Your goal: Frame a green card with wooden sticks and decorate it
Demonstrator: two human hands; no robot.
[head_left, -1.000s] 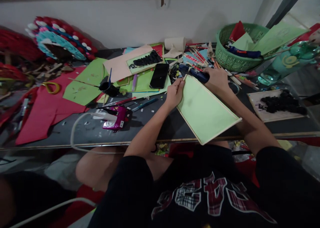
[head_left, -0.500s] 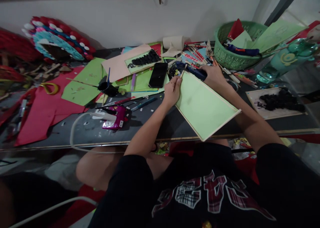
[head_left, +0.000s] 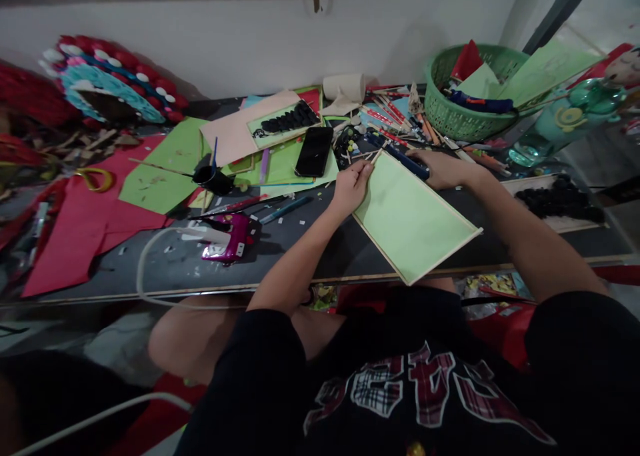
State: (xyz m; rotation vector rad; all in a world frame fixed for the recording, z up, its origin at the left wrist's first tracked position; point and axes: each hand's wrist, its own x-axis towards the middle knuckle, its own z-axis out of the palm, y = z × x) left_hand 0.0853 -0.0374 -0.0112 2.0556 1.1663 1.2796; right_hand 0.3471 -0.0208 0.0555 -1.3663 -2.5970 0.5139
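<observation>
My left hand (head_left: 353,186) is closed on the upper left corner of a pale green paper panel (head_left: 415,219) edged with thin wooden strips. The panel tilts over the table's front edge. Behind it, my right hand (head_left: 443,169) is wrapped round a long, dark blue hand tool (head_left: 403,159); the tool's exact kind does not show. The tool lies close to the panel's upper edge, and I cannot tell whether they touch. A black phone (head_left: 314,151) lies to the left of my left hand.
A green basket (head_left: 463,119) and a water bottle (head_left: 545,126) stand at the back right. Panels with black pieces (head_left: 560,199) lie right and back. Left are a black cup (head_left: 213,178), purple power socket (head_left: 227,236) with a white cable, coloured paper (head_left: 95,209) and yellow-handled scissors (head_left: 95,178).
My right hand has drawn the dark blue tool toward me and to the right, nearer the panel's edge. My left hand and the panel have shifted only slightly.
</observation>
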